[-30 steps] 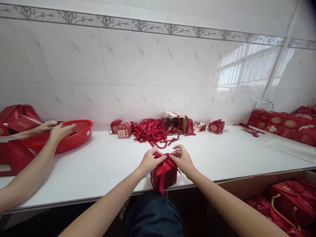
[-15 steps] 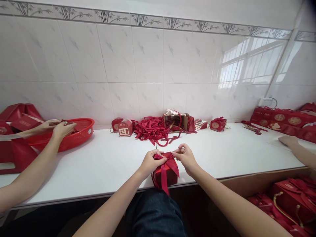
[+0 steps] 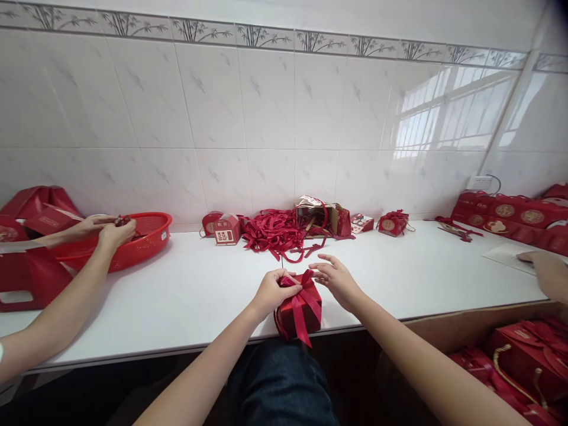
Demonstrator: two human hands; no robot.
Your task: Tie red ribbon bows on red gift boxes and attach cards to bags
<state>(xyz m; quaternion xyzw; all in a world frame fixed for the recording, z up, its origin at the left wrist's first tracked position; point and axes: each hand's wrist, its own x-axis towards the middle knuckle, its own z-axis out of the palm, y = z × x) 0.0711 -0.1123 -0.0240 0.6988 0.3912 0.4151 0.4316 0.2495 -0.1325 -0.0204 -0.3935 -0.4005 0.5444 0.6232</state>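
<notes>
A small red gift box [image 3: 313, 312] stands at the table's front edge, with a red ribbon [image 3: 299, 316] tied in a bow on its top and two tails hanging down the front. My left hand [image 3: 274, 294] pinches the bow near its knot, thumb on top. Just right of the bow, my right hand [image 3: 336, 280] is open with its fingers apart, the fingertips close to a ribbon loop. Whether they touch that loop I cannot tell.
Behind lie a heap of red ribbons [image 3: 273, 232], an open box [image 3: 313, 214] and small boxes [image 3: 228, 229]. At left, a co-worker's hands [image 3: 113, 231] work over a red basket [image 3: 148, 248]. Another person's hand [image 3: 544, 266] is at right, above a carton [image 3: 437, 322] of red boxes.
My right hand has let go of the ribbon and its fingers have spread. My left hand keeps its pinch on the bow. At right, the other person's hand has shifted, uncovering a pale sheet.
</notes>
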